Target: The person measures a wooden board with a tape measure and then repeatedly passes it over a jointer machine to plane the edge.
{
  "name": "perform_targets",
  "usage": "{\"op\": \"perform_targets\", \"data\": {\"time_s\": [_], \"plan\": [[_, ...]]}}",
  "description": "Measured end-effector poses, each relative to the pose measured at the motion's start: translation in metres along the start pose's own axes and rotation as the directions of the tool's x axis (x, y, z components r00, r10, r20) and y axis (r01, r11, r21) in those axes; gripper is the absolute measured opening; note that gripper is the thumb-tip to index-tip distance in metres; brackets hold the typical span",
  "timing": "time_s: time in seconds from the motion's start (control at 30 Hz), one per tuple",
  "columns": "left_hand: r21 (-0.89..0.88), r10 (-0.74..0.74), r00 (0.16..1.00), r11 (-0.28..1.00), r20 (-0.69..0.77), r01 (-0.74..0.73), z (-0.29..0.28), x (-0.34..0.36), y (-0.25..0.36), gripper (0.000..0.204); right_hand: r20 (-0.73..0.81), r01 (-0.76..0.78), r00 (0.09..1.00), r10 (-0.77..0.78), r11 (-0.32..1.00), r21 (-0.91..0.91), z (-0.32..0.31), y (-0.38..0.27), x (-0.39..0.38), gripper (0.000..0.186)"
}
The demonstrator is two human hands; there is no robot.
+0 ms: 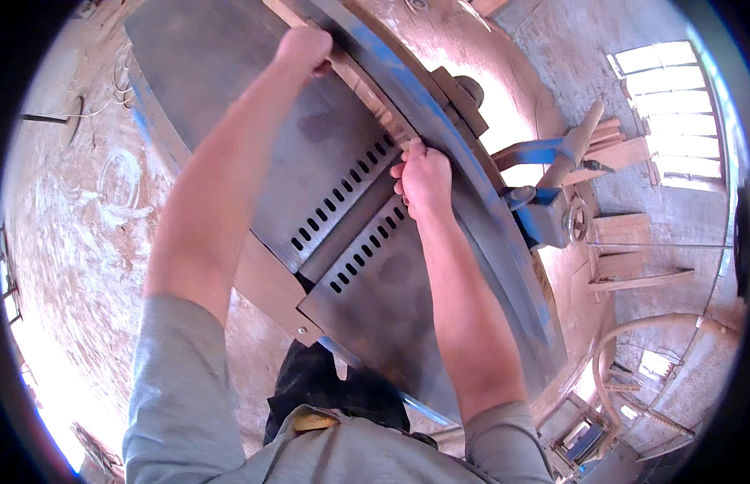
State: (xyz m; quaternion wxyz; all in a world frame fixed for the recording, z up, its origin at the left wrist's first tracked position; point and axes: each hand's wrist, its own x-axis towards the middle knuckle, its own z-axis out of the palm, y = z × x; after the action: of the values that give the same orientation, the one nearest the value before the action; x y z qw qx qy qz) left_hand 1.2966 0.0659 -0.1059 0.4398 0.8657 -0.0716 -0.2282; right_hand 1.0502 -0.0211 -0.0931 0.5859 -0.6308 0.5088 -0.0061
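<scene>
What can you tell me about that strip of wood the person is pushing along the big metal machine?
The strip of wood is long, narrow and pale reddish-brown, lying flat on the grey metal table and pressed against the blue-edged fence. It runs diagonally away from the person. The left hand bears on its far part; the right hand grips its near end, just by the slotted gap in the table. Its surface looks rough-sawn; its far end runs out of view at the top.

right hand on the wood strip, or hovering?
Touching. The head view shows the right hand with its fingers curled onto the near end of the wood strip, which lies against the fence.
</scene>
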Motion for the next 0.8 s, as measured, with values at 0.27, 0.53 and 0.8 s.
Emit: {"op": "perform_targets", "data": {"time_s": [0.27, 0.53, 0.8], "plan": [[0.016, -0.023, 0.999, 1.0, 0.034, 0.022, 0.0, -0.013, -0.014, 0.022, 0.222, -0.165, 0.969, 0.105, 0.949, 0.27, 0.024, -0.012, -0.025, 0.03], [-0.878, -0.093, 0.931, 0.31, 0.353, 0.364, 0.059, -0.237, -0.014, 0.014, 0.042, 0.179, 0.974, -0.223, 0.869, 0.462, -0.112, 0.085, -0.15, 0.027], [-0.972, -0.287, 0.933, 0.029, 0.216, 0.234, 0.129, -0.286, -0.047, 0.027, -0.192, 0.323, 0.941, -0.278, 0.905, 0.276, -0.314, 0.26, -0.274, 0.017]]}}
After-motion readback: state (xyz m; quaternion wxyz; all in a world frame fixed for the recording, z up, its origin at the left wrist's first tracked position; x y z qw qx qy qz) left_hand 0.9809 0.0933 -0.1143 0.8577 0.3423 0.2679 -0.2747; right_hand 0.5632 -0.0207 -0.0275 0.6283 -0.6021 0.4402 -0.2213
